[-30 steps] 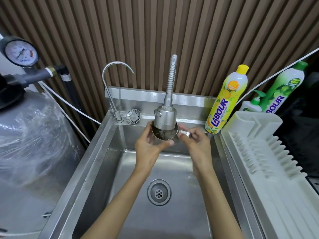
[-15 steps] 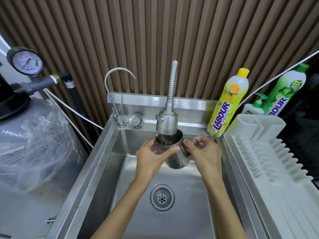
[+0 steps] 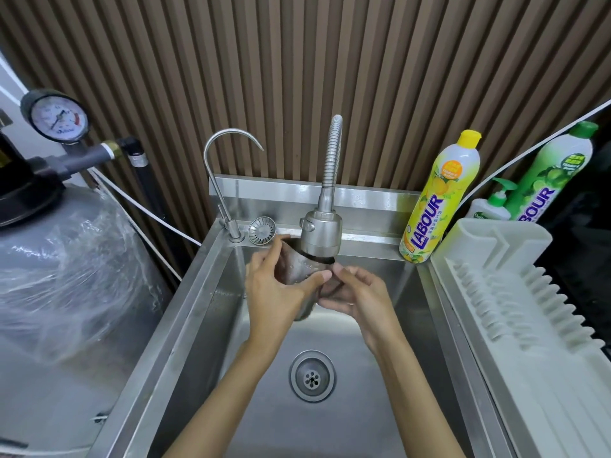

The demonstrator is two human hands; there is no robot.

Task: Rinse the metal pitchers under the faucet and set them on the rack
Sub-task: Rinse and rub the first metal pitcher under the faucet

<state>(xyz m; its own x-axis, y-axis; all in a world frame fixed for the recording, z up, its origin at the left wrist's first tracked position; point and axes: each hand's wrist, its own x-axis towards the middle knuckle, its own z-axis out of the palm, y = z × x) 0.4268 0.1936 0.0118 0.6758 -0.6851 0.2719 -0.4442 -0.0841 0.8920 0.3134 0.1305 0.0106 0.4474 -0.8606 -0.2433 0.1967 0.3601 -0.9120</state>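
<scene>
Brown vertical wooden slats (image 3: 380,77) backed the scene, and below them sat a stainless steel sink basin (image 3: 185,325) with its round drain (image 3: 311,375) near the middle. I saw my left hand (image 3: 274,292) wrapped around the left side of a small shiny metal pitcher (image 3: 297,272), thumb lying across its near face, while my right hand (image 3: 357,295) gripped the pitcher from the right and underneath, fingers curled where its handle would be, though I could not make the handle out. I held the pitcher tilted over the far part of the basin, its open mouth pushed up against the spray head of a flexible steel faucet (image 3: 321,233), so the head covered part of the rim. I could not tell whether water was running. To the far left on the sink ledge stood a thin gooseneck tap (image 3: 224,180), with a round metal strainer (image 3: 262,229) just beside it. On the right, a white plastic dish rack (image 3: 515,292) lay alongside the basin. A yellow dish soap bottle (image 3: 439,200) stood at the rack's far corner, with a green dish soap bottle (image 3: 555,173) and a small white pump bottle (image 3: 489,206) farther right. At the far left a grey tank wrapped in clear plastic (image 3: 66,276) carried a round pressure gauge (image 3: 59,118).
</scene>
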